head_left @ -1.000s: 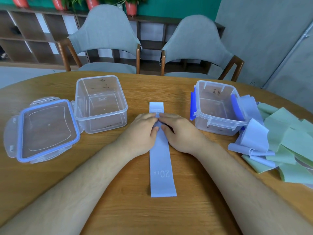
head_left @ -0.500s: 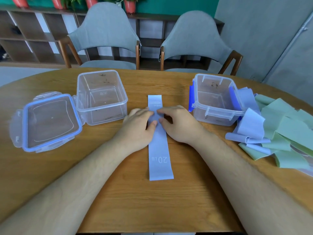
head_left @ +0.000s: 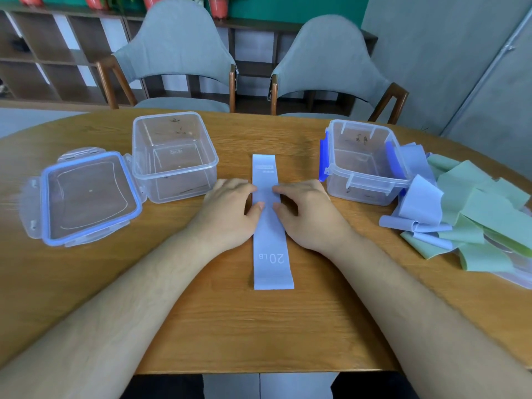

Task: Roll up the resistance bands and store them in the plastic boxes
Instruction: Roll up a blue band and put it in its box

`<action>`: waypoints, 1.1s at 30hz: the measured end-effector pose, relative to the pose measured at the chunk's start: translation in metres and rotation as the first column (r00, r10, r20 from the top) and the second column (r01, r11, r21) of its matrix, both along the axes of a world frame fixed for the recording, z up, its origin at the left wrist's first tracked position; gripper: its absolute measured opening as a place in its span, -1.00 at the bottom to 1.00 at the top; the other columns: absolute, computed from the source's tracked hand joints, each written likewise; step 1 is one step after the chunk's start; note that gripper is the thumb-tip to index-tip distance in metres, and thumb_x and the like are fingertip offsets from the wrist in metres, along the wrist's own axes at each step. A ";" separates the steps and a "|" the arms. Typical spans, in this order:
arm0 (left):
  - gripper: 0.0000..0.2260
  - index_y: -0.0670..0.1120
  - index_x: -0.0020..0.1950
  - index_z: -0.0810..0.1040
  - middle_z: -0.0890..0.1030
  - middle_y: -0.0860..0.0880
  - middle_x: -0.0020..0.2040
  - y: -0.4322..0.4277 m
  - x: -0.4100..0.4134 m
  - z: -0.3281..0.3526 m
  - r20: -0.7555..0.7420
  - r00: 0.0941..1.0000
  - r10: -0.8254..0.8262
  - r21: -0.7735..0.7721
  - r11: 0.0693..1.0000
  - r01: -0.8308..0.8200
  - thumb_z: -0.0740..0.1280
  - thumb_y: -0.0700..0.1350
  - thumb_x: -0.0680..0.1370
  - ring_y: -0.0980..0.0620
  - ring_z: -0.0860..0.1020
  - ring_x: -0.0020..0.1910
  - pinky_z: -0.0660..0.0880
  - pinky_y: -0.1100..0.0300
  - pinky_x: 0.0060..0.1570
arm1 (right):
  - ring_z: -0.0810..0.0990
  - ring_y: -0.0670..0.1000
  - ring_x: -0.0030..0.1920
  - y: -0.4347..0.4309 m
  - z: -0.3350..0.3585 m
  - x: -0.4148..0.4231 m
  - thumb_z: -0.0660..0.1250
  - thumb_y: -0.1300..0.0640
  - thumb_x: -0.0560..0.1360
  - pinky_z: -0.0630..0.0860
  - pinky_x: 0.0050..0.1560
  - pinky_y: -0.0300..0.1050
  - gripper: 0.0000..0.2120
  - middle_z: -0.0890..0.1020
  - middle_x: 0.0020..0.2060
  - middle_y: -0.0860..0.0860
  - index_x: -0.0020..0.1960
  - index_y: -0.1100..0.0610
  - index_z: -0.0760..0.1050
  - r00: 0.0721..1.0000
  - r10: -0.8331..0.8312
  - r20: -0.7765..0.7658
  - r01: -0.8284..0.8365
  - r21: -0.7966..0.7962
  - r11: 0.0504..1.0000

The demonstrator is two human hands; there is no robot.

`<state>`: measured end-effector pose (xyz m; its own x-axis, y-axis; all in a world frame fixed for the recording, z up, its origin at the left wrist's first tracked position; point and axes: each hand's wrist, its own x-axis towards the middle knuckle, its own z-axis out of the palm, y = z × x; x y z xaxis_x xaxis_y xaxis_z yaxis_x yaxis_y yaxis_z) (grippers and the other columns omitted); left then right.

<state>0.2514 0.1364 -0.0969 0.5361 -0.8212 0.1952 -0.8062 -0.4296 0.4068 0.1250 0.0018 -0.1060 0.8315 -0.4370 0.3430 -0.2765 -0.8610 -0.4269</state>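
A pale blue resistance band (head_left: 272, 254) lies flat and unrolled in the middle of the frame, running lengthwise away from the person on the wooden tabletop (head_left: 259, 326). Its near end carries the print "20 LB"; its far end has a small label.

Both hands rest on the band's middle stretch. The left hand (head_left: 230, 214) comes in from the left, its fingers only lightly bent, the fingertips touching the band's left edge and the thumb lying on the band. The right hand (head_left: 308, 214) mirrors it from the right, with fingertips and thumb laid on the band's right edge. Neither hand closes around anything; they press on the band.

Left of centre stands a clear plastic box (head_left: 175, 185), open and upright, and just beside it at the left of the frame lies its blue-rimmed lid (head_left: 86, 197). Right of centre stands a second clear box (head_left: 362, 188) with blue clips, also open. Touching its right side, a loose heap of bands spreads to the right edge: several green ones (head_left: 489, 214) with pale blue ones (head_left: 420, 203) among them. Two grey chairs (head_left: 175, 47) stand behind the tabletop.
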 end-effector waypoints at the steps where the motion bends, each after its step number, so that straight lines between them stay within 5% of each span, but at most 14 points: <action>1: -0.59 -0.04 0.47 0.43 0.43 0.03 0.45 0.001 -0.001 0.001 0.015 1.000 0.007 0.000 1.000 -0.007 0.20 0.08 0.65 -0.01 0.26 0.46 0.20 0.07 0.44 | 0.48 0.06 0.28 -0.001 0.000 0.000 0.34 0.07 0.58 0.29 0.35 -0.15 -0.68 0.65 0.18 -0.04 0.31 0.12 0.57 1.000 0.001 0.025 -0.001 -0.010 1.000; 6: -0.57 -0.03 0.49 0.41 0.41 0.08 0.47 0.000 -0.006 0.002 0.029 0.998 -0.061 0.025 0.998 0.060 0.19 0.09 0.66 0.03 0.23 0.46 0.17 0.07 0.44 | 0.47 -0.13 0.15 0.002 0.008 -0.003 0.37 0.18 0.56 0.14 0.21 -0.49 -0.75 0.69 0.11 0.02 0.21 0.21 0.62 0.995 0.076 0.071 -0.077 0.007 0.997; 12: -0.66 -0.06 0.36 0.53 0.52 0.01 0.31 0.003 -0.005 0.001 -0.014 1.000 -0.022 -0.042 0.999 0.021 0.30 0.02 0.62 -0.02 0.43 0.29 0.38 0.07 0.33 | 0.52 -0.16 -0.10 0.006 0.012 -0.001 0.38 0.15 0.54 0.32 -0.13 -0.53 -0.70 0.59 -0.13 -0.10 0.25 0.14 0.61 0.997 -0.063 0.044 0.058 0.116 0.992; 19: -0.70 -0.01 0.32 0.56 0.56 0.01 0.20 0.001 -0.010 0.006 -0.219 0.975 0.037 -0.114 0.991 -0.064 0.38 -0.06 0.59 0.14 0.52 0.05 0.41 0.29 0.04 | 0.57 -0.15 -0.03 0.010 0.015 -0.001 0.42 0.13 0.52 0.41 -0.02 -0.43 -0.65 0.61 -0.06 -0.09 0.30 0.10 0.57 0.997 -0.079 0.003 0.076 0.247 0.966; 25: -0.64 0.03 0.35 0.54 0.60 0.00 0.21 0.000 -0.013 0.010 -0.376 0.925 0.050 -0.115 0.988 -0.100 0.43 -0.09 0.56 0.09 0.57 0.15 0.48 0.20 0.16 | 0.58 -0.14 0.10 0.013 0.018 -0.001 0.45 0.13 0.49 0.47 0.13 -0.32 -0.55 0.62 0.14 -0.05 0.37 0.10 0.51 0.995 -0.091 -0.033 0.097 0.332 0.938; 31: -0.68 -0.03 0.32 0.55 0.59 0.02 0.17 0.001 -0.016 0.010 -0.277 0.952 0.133 -0.115 0.979 -0.171 0.41 -0.09 0.57 0.17 0.51 0.03 0.36 0.39 -0.10 | 0.60 -0.11 0.00 0.015 0.017 0.000 0.44 0.15 0.46 0.47 0.01 -0.32 -0.63 0.65 0.06 -0.06 0.26 0.09 0.58 0.982 -0.183 -0.033 0.185 0.314 0.931; 33: -0.69 -0.03 0.32 0.56 0.59 0.02 0.15 0.001 -0.019 0.009 -0.280 0.954 0.107 -0.115 0.983 -0.144 0.41 -0.09 0.57 0.13 0.53 0.03 0.43 0.35 -0.05 | 0.58 -0.12 -0.03 0.018 0.016 -0.001 0.43 0.16 0.47 0.45 0.00 -0.31 -0.63 0.62 0.00 -0.08 0.27 0.10 0.57 0.983 -0.181 -0.034 0.183 0.290 0.939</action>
<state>0.2320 0.1370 -0.0876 0.6814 -0.7203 0.1300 -0.6001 -0.4480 0.6627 0.1241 0.0202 -0.0901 0.7300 -0.6611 0.1735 -0.4205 -0.6346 -0.6484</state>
